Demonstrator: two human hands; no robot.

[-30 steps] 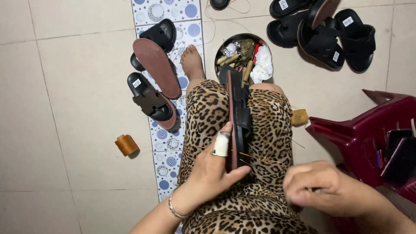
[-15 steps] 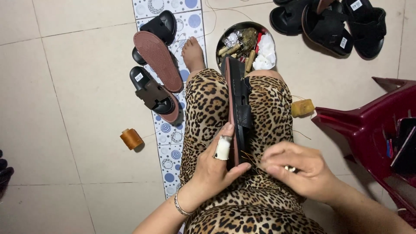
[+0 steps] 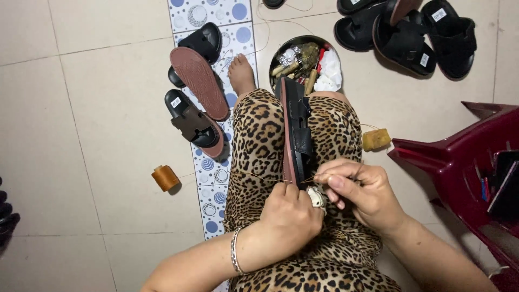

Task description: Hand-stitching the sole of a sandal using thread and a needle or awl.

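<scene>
Head view, looking straight down at a seated person's lap in leopard-print trousers: a black slide sandal with a reddish-brown sole edge (image 3: 296, 130) stands on its side between the knees, its length running away from the person toward a bare foot on the tiled floor.

The left hand (image 3: 289, 216), a silver bracelet on its wrist and a white wrap around the thumb, is clenched around the near end of the sandal, holding it upright against the thigh. The right hand (image 3: 354, 189) sits just beside it, touching it, with thumb and fingers pinched together on something too small to make out. A thin tan thread (image 3: 259, 177) stretches from this pinch leftward across the left thigh.

On the floor to the left lies a brown spool of thread (image 3: 165, 178). Farther ahead are a pair of black sandals with brown footbeds (image 3: 195, 125) and a loose reddish sole (image 3: 199, 81) leaning over another black sandal. Beyond the knees stands a round dark bowl (image 3: 275, 57) filled with tools and white cloth. A yellowish block (image 3: 376, 139) lies beside the right knee. A pile of black sandals (image 3: 411, 30) is at the upper right, and a dark red plastic stool (image 3: 459, 162) stands on the right.
</scene>
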